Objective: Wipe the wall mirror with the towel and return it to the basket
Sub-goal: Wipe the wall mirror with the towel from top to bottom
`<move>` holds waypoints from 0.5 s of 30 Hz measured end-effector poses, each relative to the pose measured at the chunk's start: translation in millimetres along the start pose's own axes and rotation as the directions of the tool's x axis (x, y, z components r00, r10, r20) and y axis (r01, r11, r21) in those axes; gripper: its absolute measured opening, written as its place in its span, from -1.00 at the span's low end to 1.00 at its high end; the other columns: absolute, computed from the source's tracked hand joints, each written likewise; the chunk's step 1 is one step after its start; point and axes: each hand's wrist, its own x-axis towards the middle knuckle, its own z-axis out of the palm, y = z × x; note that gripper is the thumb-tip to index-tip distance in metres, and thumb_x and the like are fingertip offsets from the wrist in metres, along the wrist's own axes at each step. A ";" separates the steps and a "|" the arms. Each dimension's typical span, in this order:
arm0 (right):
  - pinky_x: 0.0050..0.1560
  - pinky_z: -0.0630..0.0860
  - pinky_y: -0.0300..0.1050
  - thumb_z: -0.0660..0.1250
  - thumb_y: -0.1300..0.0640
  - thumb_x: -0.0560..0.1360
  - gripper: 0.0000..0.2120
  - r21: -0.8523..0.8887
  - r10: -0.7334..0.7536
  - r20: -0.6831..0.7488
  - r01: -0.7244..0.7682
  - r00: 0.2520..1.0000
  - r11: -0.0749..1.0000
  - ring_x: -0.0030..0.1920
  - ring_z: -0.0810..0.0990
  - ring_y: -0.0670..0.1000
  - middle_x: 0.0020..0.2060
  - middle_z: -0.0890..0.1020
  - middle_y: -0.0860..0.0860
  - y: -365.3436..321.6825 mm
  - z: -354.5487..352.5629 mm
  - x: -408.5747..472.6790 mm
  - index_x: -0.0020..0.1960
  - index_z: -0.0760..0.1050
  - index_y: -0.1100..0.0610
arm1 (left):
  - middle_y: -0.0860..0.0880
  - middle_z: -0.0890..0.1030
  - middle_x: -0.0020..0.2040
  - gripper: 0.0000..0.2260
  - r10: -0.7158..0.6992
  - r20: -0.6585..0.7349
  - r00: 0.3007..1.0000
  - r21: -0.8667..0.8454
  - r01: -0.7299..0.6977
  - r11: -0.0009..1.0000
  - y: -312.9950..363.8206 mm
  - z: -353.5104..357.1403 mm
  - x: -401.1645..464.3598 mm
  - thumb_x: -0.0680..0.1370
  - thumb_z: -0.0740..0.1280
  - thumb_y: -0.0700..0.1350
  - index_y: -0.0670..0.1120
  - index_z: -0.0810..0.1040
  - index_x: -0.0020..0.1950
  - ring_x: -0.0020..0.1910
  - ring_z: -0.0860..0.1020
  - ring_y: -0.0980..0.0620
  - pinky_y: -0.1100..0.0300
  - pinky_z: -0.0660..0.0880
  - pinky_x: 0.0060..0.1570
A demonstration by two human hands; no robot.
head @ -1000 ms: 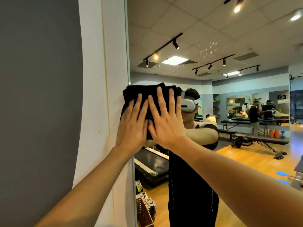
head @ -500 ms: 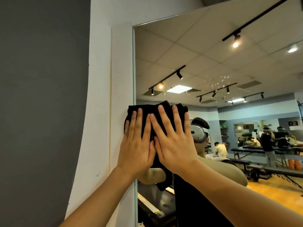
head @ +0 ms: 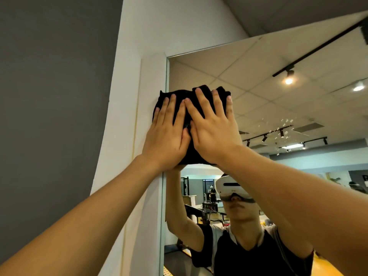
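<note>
Pressing a black towel flat on the mirror (head: 258,100), up near its top-left corner, right edge cut off.

Towel (head: 180,98) is mostly hidden under both palms. Left hand (head: 166,134) and right hand (head: 214,132) sit side by side, fingers straight and spread, nothing gripped, basket not visible.

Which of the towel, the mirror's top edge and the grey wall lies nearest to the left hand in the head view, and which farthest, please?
From the left hand:
1. Towel, pressed under its fingers.
2. Mirror's top edge, above and to the right.
3. Grey wall, far left.
</note>
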 end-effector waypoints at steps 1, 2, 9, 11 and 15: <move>0.58 -0.09 0.38 -0.23 -0.14 0.57 -0.32 -0.002 0.000 -0.007 0.000 1.000 1.000 0.62 -0.02 0.31 0.65 0.07 0.12 2.9 -1.1 9.8 0.66 0.09 0.01 | -0.19 -0.02 0.67 -0.38 -0.002 0.000 1.000 -0.002 0.002 1.000 -2.7 -1.2 10.0 0.63 -0.10 0.08 -0.11 -0.01 0.67 0.66 -0.08 -0.12 -0.11 -0.05 0.62; 0.58 -0.10 0.38 -0.23 -0.15 0.57 -0.31 0.000 -0.001 -0.015 0.001 1.000 1.000 0.62 -0.01 0.31 0.65 0.07 0.12 5.9 -1.8 18.5 0.66 0.09 0.00 | -0.19 -0.02 0.67 -0.37 -0.005 0.005 1.000 -0.002 0.005 1.000 -5.0 -2.7 19.2 0.62 -0.11 0.09 -0.11 -0.02 0.67 0.66 -0.08 -0.12 -0.10 -0.06 0.62; 0.58 -0.17 0.35 -0.04 -0.10 0.68 -0.44 0.011 -0.002 -0.050 0.002 0.999 1.000 0.63 -0.06 0.28 0.66 0.03 0.10 27.6 -5.7 76.0 0.66 0.05 -0.04 | -0.17 -0.02 0.67 -0.32 -0.011 0.004 1.000 -0.018 0.011 1.000 -20.9 -9.6 77.0 0.58 -0.17 0.15 -0.09 -0.02 0.67 0.66 -0.09 -0.10 -0.06 -0.09 0.62; 0.59 -0.17 0.34 -0.02 -0.09 0.68 -0.45 0.018 -0.004 -0.056 0.005 0.998 1.000 0.63 -0.07 0.27 0.66 0.02 0.09 31.8 -6.4 90.4 0.66 0.05 -0.06 | -0.16 -0.02 0.67 -0.35 -0.022 0.003 1.000 -0.022 0.022 1.000 -25.1 -10.3 90.4 0.60 -0.14 0.13 -0.08 -0.03 0.67 0.66 -0.09 -0.09 -0.05 -0.10 0.63; 0.59 -0.17 0.34 -0.03 -0.11 0.68 -0.45 0.017 -0.012 -0.070 0.013 0.998 1.000 0.63 -0.07 0.25 0.66 0.04 0.07 39.0 -7.7 113.7 0.65 0.07 -0.07 | -0.16 -0.01 0.67 -0.39 -0.021 0.001 1.000 -0.031 0.021 0.999 -31.8 -12.5 111.8 0.63 -0.11 0.11 -0.08 -0.02 0.67 0.66 -0.08 -0.09 -0.05 -0.10 0.63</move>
